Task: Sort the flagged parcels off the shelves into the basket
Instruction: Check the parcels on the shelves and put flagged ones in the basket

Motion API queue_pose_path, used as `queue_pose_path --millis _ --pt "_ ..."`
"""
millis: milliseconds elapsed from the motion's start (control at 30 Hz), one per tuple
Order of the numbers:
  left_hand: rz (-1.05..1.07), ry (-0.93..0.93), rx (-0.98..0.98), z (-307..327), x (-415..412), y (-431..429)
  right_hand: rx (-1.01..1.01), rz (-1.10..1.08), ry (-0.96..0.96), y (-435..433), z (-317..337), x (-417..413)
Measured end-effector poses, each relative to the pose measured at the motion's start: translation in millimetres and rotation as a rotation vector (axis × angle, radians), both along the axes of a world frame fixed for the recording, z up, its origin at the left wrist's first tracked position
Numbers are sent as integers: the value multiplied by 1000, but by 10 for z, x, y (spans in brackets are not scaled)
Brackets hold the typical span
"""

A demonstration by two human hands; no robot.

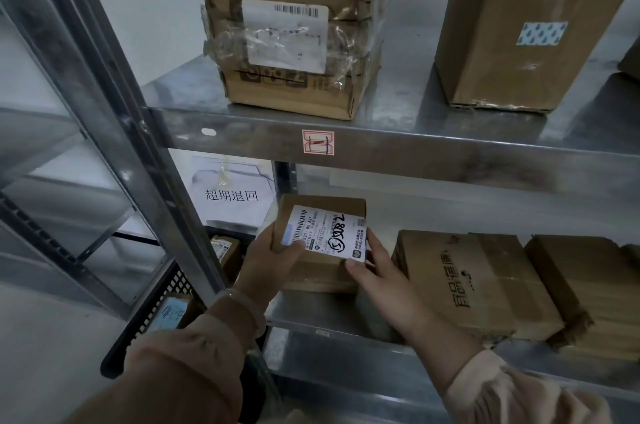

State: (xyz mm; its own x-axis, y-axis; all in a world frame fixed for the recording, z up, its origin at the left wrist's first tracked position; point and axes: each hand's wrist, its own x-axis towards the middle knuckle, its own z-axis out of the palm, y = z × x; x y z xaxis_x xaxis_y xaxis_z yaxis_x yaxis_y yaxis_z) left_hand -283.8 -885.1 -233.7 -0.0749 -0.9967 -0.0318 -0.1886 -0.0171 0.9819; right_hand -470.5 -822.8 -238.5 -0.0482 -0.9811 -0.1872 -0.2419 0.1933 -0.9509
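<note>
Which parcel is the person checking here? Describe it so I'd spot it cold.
Find the metal rack; at the left end of its lower shelf, the left hand and right hand hold a small cardboard box. Unlike the bigger brown boxes to its right, its white label carries large black handwritten marks.

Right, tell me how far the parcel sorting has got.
Done: at least two parcels lie in the black basket. In hand: the left hand and right hand grip a small labelled box at the lower shelf. Left: two boxes on the upper shelf and two on the lower one; whether they are flagged cannot be told.
</note>
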Motion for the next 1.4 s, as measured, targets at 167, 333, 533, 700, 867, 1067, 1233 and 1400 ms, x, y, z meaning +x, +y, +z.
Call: queue_pose_path --millis 167,333,533,700,867,1067,1233,1400 --pt "72 -85 -47 -5 -28 -102 27 50 3 -134 15 1" --pt "46 -248 -71 62 -126 -219 -52 -52 165 16 182 -254" --pt "132 -449 -617 311 -409 106 -127 -451 553 358 134 -1167" --pt "-438 -425 -539 221 -1059 594 158 -392 649 583 -100 -1397" --pt "-528 -203 192 -103 -1406 686 149 -382 470 756 -225 -1323" --pt "-443 -61 405 -226 -1411 652 15 -460 209 846 -100 -1325" --pt "-331 -66 213 -143 -1375 693 -48 -515 108 937 -58 -1315" --pt "-338 110 128 -8 -1313 797 -110 -542 -185 1072 -11 -1349"
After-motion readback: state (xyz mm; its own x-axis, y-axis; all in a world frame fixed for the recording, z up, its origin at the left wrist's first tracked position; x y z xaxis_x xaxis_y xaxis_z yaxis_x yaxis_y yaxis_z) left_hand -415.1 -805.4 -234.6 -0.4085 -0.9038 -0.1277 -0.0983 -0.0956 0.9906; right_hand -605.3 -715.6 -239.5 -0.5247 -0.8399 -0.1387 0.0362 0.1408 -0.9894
